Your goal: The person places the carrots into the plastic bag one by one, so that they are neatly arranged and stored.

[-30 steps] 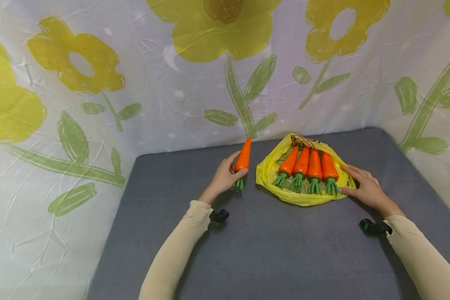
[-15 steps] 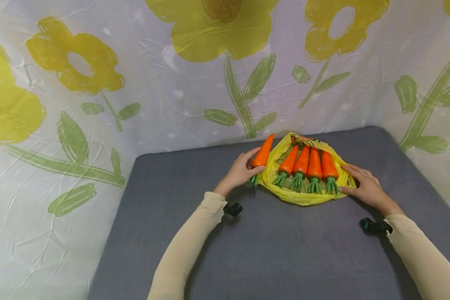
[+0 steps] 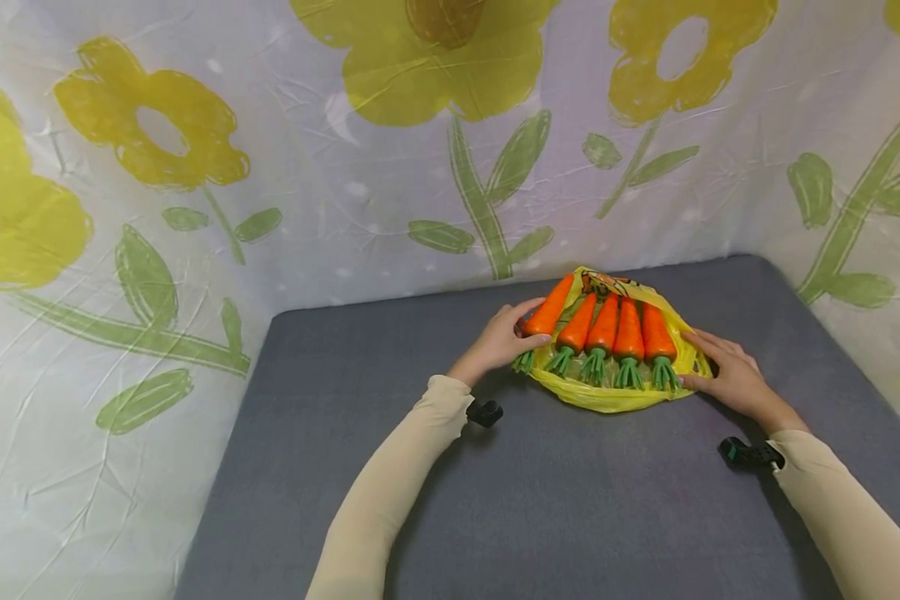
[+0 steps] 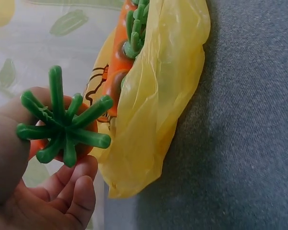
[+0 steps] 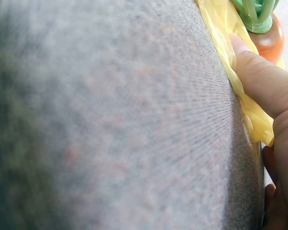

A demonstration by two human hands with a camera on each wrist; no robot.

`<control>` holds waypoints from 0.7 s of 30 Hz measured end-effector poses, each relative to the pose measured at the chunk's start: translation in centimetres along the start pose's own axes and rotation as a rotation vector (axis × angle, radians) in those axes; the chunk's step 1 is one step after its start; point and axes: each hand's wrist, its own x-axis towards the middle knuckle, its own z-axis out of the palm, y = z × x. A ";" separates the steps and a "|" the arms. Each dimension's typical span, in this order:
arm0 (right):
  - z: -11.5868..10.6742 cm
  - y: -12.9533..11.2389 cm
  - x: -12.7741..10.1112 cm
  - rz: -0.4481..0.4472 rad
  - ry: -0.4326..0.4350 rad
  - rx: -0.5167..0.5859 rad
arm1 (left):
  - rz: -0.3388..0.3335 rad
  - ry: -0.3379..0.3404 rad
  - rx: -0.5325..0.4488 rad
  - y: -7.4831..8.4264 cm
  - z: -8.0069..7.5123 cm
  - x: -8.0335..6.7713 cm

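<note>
My left hand (image 3: 497,340) grips an orange carrot (image 3: 552,308) by its thick end, between thumb and fingers. The carrot tilts over the left rim of a yellow plastic bag (image 3: 603,402), its tip at the back. In the left wrist view its green stem stubs (image 4: 65,127) face the camera, just beside the bag's wall. Several other carrots (image 3: 603,325) lie in a row inside the spread bag, tips away from me. At the bag's right edge my right hand (image 3: 738,382) pinches the plastic, with the thumb inside the rim; its other fingers are partly hidden.
A grey cloth-covered table (image 3: 570,508) extends under everything. Behind it hangs a pale backdrop (image 3: 330,208) printed with yellow flowers, close to the bag's far side. Each wrist wears a black strap device (image 3: 485,413).
My left hand has carried the carrot rightward from beside the bag to over its left part, tilting it more. My right hand stays at the bag's right edge.
</note>
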 end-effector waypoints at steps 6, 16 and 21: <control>0.0 0.0 -0.1 0.008 -0.006 0.004 | 0.002 -0.019 0.032 0.4 0.5 0.7; 0.0 0.1 -0.1 0.011 -0.019 0.003 | -0.026 -0.028 0.124 0.6 1.3 1.6; -0.1 0.1 -0.1 0.006 -0.008 0.006 | -0.065 -0.022 0.146 0.7 1.4 1.8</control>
